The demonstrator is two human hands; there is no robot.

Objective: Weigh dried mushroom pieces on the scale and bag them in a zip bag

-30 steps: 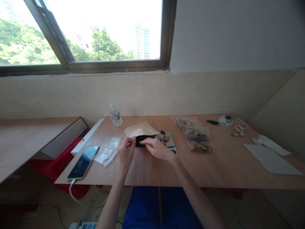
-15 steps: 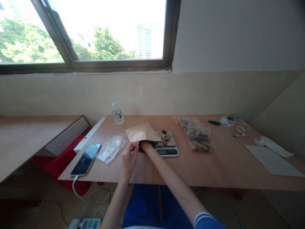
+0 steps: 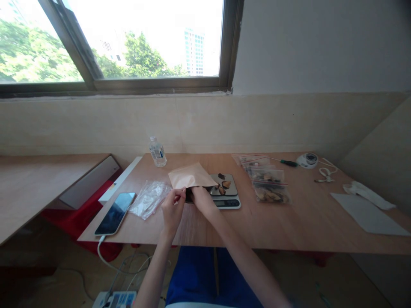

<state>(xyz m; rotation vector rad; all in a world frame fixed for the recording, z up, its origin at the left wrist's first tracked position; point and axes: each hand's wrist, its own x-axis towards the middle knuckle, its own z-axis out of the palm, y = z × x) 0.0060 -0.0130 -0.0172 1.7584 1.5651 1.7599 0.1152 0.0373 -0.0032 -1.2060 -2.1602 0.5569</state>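
I see L hand (image 3: 172, 208) grip pinching tan kraft paper pouch (image 3: 190, 176) mouth | R hand (image 3: 201, 197) fingers inside, grip state can't tell | step: prob. pulling contents | next: lift clear toward silver kitchen scale (image 3: 226, 191) just R of grip.

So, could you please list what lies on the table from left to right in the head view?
Phone → clear plastic bag → left hand → kitchen scale → filled zip bags → white cable → grey sheet.

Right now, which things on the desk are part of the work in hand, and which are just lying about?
In hand: left hand and right hand at the mouth of the brown paper pouch; kitchen scale with dark pieces beside it.

Lying about: phone, empty clear bag, water bottle, filled zip bags, screwdriver.
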